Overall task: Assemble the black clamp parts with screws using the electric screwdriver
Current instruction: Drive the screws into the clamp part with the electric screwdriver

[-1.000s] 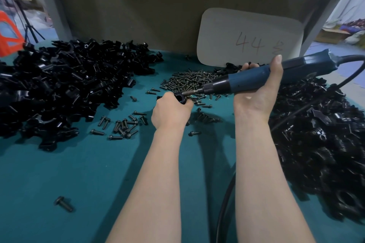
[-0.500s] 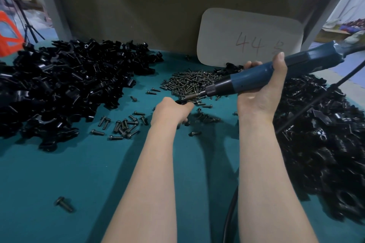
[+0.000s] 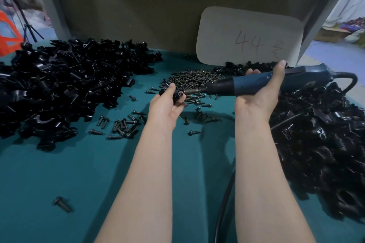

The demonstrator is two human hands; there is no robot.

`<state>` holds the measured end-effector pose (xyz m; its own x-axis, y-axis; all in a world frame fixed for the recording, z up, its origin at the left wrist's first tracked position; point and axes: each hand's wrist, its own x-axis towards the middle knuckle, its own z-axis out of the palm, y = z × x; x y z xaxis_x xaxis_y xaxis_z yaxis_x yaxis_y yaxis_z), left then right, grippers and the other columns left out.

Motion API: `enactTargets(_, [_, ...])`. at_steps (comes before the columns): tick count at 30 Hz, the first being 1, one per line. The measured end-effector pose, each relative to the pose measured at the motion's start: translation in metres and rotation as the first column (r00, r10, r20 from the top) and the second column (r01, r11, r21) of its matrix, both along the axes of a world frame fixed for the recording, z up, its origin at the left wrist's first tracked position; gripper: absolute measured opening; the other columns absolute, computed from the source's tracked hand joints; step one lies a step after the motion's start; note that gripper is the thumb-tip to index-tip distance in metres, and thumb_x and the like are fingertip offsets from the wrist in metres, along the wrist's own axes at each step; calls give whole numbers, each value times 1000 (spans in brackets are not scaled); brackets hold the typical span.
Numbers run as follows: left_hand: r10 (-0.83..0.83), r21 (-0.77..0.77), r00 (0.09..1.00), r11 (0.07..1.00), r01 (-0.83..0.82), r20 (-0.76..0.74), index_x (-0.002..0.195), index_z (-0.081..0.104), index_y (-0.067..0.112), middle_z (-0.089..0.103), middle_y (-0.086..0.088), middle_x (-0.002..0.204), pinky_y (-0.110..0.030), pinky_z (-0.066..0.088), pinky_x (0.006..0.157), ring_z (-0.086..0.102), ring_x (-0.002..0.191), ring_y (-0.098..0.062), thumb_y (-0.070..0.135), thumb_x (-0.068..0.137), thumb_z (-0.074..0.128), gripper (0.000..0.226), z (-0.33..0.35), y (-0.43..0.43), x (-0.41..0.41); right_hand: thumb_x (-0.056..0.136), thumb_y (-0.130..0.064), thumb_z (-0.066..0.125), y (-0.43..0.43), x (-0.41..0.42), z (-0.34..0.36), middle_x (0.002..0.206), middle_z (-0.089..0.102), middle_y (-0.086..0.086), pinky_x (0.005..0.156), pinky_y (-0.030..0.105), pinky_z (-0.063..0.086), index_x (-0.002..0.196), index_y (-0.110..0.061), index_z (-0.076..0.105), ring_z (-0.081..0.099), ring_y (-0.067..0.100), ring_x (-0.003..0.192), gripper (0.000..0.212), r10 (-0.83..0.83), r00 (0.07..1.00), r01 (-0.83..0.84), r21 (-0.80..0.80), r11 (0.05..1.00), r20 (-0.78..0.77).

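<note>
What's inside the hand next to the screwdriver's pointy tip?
The left hand holds a black clamp part, with a shiny screw head showing where the screwdriver tip points at it. The hand covers the rest of the part, so its whole shape is hidden.

Just left of the electric screwdriver (image 3: 250, 85) tip, my left hand (image 3: 167, 104) covers most of the clamp part (image 3: 176, 95). Whether a screw sits under the bit is too small to tell. Behind the screwdriver's body, the fingers of my right hand (image 3: 260, 96) are mostly hidden. Its cord (image 3: 225, 199) passes behind my right forearm and leaves the bottom edge. Below the screwdriver, the pile of black parts (image 3: 320, 144) is cut by the right edge.
</note>
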<state>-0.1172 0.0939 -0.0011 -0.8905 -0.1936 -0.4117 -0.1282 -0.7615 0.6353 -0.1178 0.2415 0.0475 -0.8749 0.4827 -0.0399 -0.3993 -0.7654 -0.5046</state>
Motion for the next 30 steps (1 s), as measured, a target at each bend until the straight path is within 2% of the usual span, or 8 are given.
enactTargets(3, [3,-53,1000,999,-3,4,141,42,7,63,-13,118,-33,56,78,67,73,-17,18,93,63,53,1,3,0,87,-34,67,-2,0,0,92,57,5,62,24,53,100,-19,50,61,16,77,26,-19,1000,18,23,1000,20])
enactTargets(6, [-7,-110,1000,994,7,2,101,56,10,64,-11,107,-33,55,83,66,78,-18,17,95,61,11,2,4,0,88,-31,67,-3,1,0,88,57,4,59,21,52,102,-19,47,61,14,72,28,-32,999,32,34,999,8])
enactTargets(9, [21,-166,1000,986,-22,-6,84,52,13,62,-8,92,-34,53,92,64,85,-20,15,95,61,14,2,5,0,89,-28,66,-5,1,1,86,57,2,64,22,53,115,-17,45,62,11,69,35,-42,999,43,76,996,-12])
enactTargets(13, [69,-194,997,978,-75,-35,76,44,16,60,-6,88,-26,54,81,60,77,-14,12,94,61,25,2,8,1,88,-28,66,-7,1,2,94,56,5,78,27,56,132,-14,38,61,16,78,53,-42,999,44,108,993,-23])
enactTargets(21, [113,-328,993,937,-118,-32,83,55,12,59,-1,86,-14,50,63,58,76,-12,16,94,61,14,-2,10,-3,89,-26,65,-15,3,4,92,57,2,76,26,55,132,-15,39,60,13,75,51,-23,998,31,140,990,-55])
enactTargets(27, [139,-409,989,900,-149,-55,97,58,13,62,-2,98,-29,47,93,60,93,-19,21,94,61,9,-3,12,-2,89,-25,66,-18,3,4,96,57,3,80,27,56,135,-15,38,59,16,81,55,-24,999,30,135,990,-43])
enactTargets(29, [143,-413,988,898,-153,-54,121,57,8,61,-8,119,-34,44,102,59,112,-22,23,94,61,31,-2,14,-1,88,-26,66,-18,2,4,104,56,6,85,31,55,137,-16,37,59,18,88,57,-27,999,31,142,989,-28])
enactTargets(30, [145,-419,988,895,-152,-49,124,56,7,61,-9,122,-35,45,104,58,115,-23,23,94,61,34,-1,15,0,88,-26,66,-18,2,4,106,55,7,88,33,55,136,-16,37,58,18,90,57,-29,999,32,143,989,-22])
